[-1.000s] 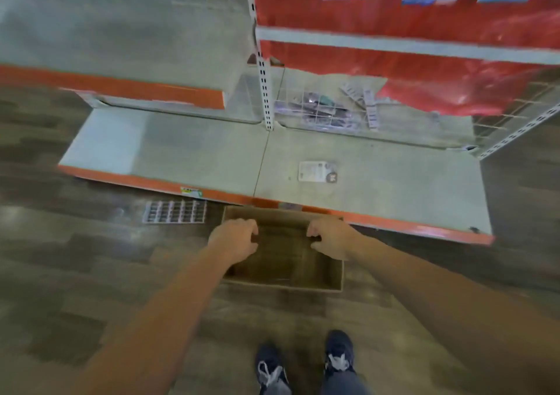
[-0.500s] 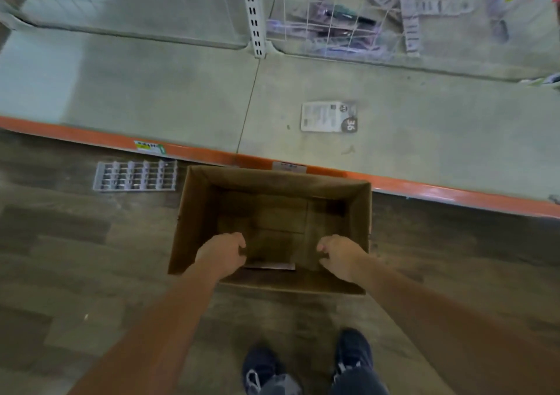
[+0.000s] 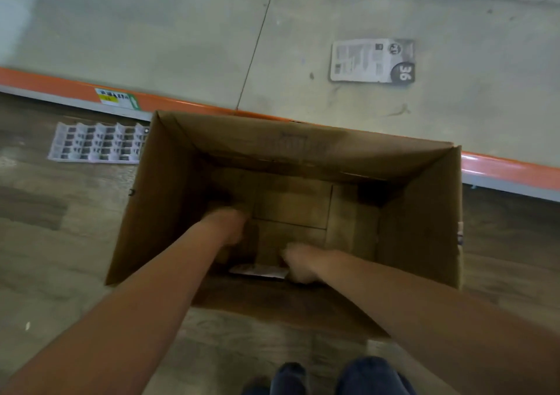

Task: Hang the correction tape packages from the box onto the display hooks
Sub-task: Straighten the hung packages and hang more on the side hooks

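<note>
An open brown cardboard box (image 3: pixel 424 213) stands on the floor against the shelf's orange edge. Both my hands reach deep inside it. My left hand (image 3: pixel 230 225) is near the bottom at the left, blurred, with its fingers curled. My right hand (image 3: pixel 300 263) is low at the near wall, touching a flat white package (image 3: pixel 257 270) that lies on the box bottom. Whether either hand grips anything is not visible. Another package (image 3: pixel 372 60), grey and white with "36" printed on it, lies flat on the shelf beyond the box.
The low grey shelf (image 3: pixel 151 40) with an orange front edge runs across the top. A white plastic tray with rows of small cells (image 3: pixel 97 142) lies on the wooden floor left of the box. My dark shoes (image 3: pixel 333 376) stand just behind the box.
My head has dropped closer to the box, which now fills the view. Both hands have gone from the near rim down into the box, toward the white package at the bottom.
</note>
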A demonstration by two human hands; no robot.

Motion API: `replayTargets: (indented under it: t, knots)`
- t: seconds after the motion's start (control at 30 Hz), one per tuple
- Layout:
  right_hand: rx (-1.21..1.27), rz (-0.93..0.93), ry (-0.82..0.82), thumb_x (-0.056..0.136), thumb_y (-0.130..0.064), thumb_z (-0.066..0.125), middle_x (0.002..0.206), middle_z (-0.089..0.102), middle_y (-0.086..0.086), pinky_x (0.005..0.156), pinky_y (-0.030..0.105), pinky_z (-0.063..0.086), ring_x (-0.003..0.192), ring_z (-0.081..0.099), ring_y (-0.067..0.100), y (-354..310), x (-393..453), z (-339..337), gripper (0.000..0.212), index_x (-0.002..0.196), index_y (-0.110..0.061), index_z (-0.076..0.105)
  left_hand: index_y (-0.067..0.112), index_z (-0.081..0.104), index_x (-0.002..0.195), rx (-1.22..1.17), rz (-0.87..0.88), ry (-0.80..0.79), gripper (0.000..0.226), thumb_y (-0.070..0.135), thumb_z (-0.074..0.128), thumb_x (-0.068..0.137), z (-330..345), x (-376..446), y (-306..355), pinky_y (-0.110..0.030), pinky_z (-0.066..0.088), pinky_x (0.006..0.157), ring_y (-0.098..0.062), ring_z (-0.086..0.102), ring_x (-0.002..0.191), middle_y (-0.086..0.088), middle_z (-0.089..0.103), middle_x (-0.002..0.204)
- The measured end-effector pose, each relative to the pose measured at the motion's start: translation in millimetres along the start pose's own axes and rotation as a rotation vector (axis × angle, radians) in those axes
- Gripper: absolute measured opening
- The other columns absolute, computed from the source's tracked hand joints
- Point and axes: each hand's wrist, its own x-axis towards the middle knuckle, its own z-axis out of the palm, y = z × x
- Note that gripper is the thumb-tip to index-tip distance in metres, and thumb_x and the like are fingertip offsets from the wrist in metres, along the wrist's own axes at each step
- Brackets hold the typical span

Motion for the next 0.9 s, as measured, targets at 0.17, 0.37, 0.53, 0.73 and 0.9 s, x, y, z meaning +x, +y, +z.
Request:
replayTargets:
  t: [0.17,0.37,0.53,0.73,0.9]
  knots:
    - [-0.087,-0.029,-0.023,0.097,-0.016,0.048,0.120,0.058,0.017,0.081,0.034,0.044,0.107,0.057,0.030,4.9,23.5,2.0,0.028,0.119,-0.001,0.058,0.017,0.041,0.142,0.050,0.045,0.027,0.041,0.021,0.042,0.101,-5.3,24.3,-10.3,-0.034,0.041,0.099,-0.026,0.047,0.128,-0.010,0.046,0.142]
    - [-0.030,0.024,0.102,0.097,-0.018,0.046,0.132,0.052,0.018,0.089,0.032,0.042,0.118,0.051,0.031,24.0,46.8,-20.9,0.035,0.128,-0.001,0.050,0.014,0.050,0.130,-0.025,0.028,0.097,0.033,0.023,0.047,0.099,-11.5,43.6,-15.9,-0.032,0.044,0.088,-0.026,0.053,0.119,-0.010,0.052,0.134]
    - [0.067,0.071,0.035,0.088,-0.027,0.065,0.132,0.050,0.011,0.095,0.034,0.043,0.118,0.051,0.027,41.8,57.3,-19.9,0.051,0.132,-0.006,0.047,0.014,0.046,0.135,-0.059,0.026,0.028,0.038,0.023,0.048,0.099,-6.3,42.4,-12.7,-0.032,0.044,0.093,-0.025,0.051,0.120,-0.009,0.049,0.135]
    - [0.156,0.080,0.020,0.088,-0.025,0.065,0.132,0.050,0.009,0.094,0.034,0.045,0.116,0.052,0.025,43.5,54.2,-12.9,0.050,0.132,-0.010,0.044,0.016,0.050,0.131,-0.076,0.024,0.014,0.035,0.024,0.050,0.097,-2.4,36.1,-16.1,-0.031,0.045,0.091,-0.023,0.053,0.117,-0.006,0.053,0.132]
    - [0.339,0.069,0.186,0.090,-0.021,0.062,0.125,0.054,0.011,0.084,0.032,0.043,0.103,0.053,0.023,37.6,-4.3,-32.4,0.039,0.125,-0.009,0.047,0.017,0.053,0.127,-0.071,0.014,0.104,0.033,0.030,0.048,0.097,-13.0,-0.8,-20.4,-0.036,0.045,0.094,-0.025,0.054,0.115,-0.008,0.055,0.129]
